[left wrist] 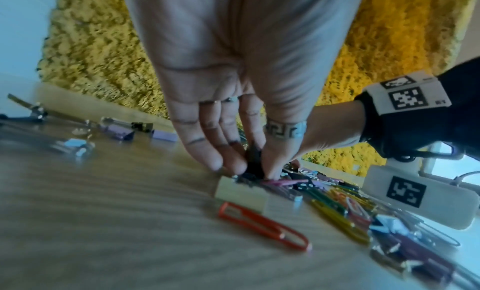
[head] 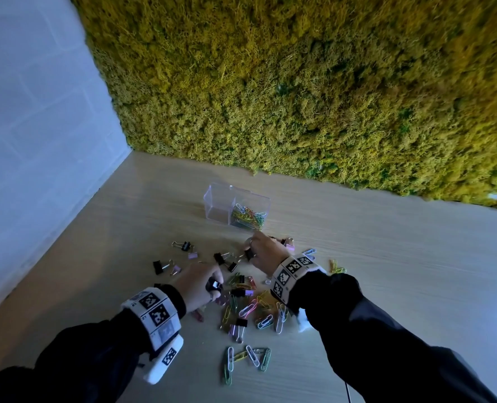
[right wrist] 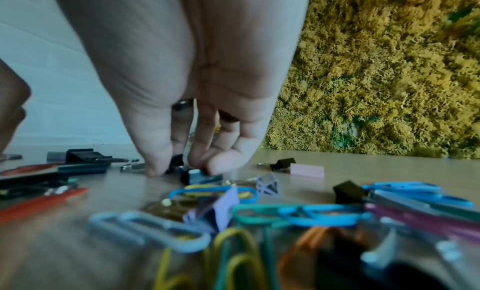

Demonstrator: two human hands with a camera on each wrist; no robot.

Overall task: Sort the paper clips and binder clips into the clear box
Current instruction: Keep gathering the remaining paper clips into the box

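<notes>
A clear two-part box [head: 237, 205] stands on the wooden table; its right compartment holds coloured paper clips [head: 248, 218], its left one looks empty. Loose paper clips [head: 260, 312] and black and pink binder clips [head: 221, 258] lie scattered in front of it. My left hand [head: 203, 282] pinches a black binder clip [head: 213, 285] at the left side of the pile; in the left wrist view the clip [left wrist: 253, 165] sits between thumb and fingers. My right hand [head: 263, 250] pinches another black binder clip [head: 248, 254] just below the box, seen in the right wrist view [right wrist: 176, 163] at the table surface.
A moss wall [head: 299, 82] backs the table [head: 387, 242] and a white wall [head: 32, 141] bounds its left side. An orange paper clip [left wrist: 262, 225] lies near my left hand. Blue, green and yellow paper clips [right wrist: 298, 214] crowd the table behind my right hand.
</notes>
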